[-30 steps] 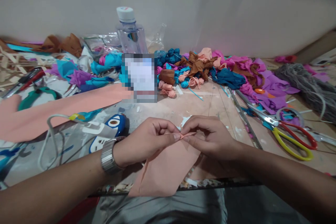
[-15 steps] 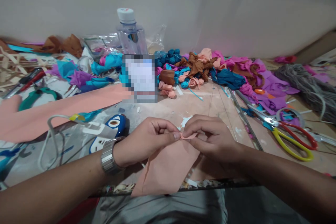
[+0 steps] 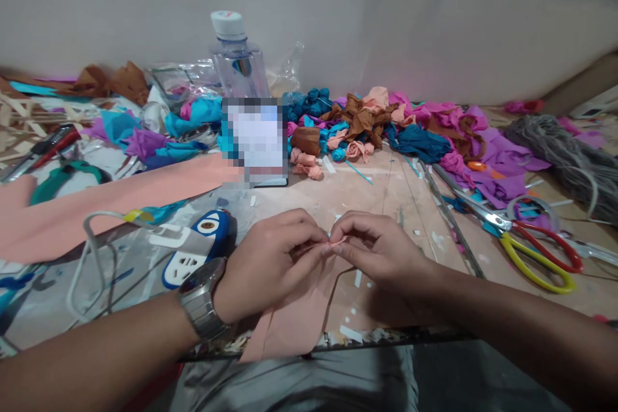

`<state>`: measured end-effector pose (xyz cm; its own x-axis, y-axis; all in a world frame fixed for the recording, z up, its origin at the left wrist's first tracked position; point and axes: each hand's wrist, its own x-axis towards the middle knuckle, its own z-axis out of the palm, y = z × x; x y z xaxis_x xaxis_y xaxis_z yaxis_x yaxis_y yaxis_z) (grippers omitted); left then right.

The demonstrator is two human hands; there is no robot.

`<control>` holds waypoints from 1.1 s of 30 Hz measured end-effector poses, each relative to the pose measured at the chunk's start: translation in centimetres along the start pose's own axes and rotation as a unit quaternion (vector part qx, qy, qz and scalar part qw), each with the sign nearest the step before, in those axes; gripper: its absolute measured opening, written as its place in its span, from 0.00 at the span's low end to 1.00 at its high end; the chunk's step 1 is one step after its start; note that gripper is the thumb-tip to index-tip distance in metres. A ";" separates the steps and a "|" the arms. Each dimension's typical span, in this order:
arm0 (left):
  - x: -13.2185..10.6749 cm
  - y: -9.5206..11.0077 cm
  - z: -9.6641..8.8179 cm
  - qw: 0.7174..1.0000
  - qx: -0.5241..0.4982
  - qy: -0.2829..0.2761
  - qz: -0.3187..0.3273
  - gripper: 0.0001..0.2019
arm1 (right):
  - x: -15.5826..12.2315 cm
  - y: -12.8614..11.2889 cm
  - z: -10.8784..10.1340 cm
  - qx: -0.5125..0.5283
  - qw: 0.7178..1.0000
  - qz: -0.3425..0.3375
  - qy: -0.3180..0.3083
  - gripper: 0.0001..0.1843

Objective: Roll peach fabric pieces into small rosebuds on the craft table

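Observation:
A sheet of salmon-pink crepe paper (image 3: 294, 318) hangs from my fingertips, its lower end reaching over the table's front edge. My left hand (image 3: 280, 261), a metal watch (image 3: 203, 299) at its wrist, pinches the paper's top edge between thumb and fingers. Right beside it my right hand (image 3: 381, 244) grips the same edge, and the two sets of fingertips meet at a small gathered fold. Part of the fold is hidden by the fingers. Behind the hands lie finished-looking paper rosettes (image 3: 357, 151) in the same pink.
Red-and-yellow-handled scissors (image 3: 535, 251) lie to the right, near grey yarn (image 3: 564, 161). At left are a blue-and-white power strip (image 3: 197, 248) with a cable and a long pink paper strip (image 3: 120, 199). A bottle (image 3: 239, 67) and a blurred-out phone (image 3: 263, 141) stand at the back.
My left hand has turned, its back now more to the camera. The paper below the fingers looks narrower and more folded, and my right hand has shifted slightly left.

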<state>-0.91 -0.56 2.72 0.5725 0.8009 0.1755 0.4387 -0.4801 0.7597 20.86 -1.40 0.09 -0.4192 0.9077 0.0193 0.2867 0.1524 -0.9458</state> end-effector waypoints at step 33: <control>0.1 -0.1 0.2 0.999 0.041 -0.022 0.008 0.07 | -0.1 -0.8 0.3 -0.017 0.997 0.047 -0.055 0.11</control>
<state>-0.73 -0.52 2.54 0.6094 0.7770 0.1581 0.4831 -0.5220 0.7029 20.42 -1.69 0.77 -0.4798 0.8708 -0.1070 0.3571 0.0824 -0.9304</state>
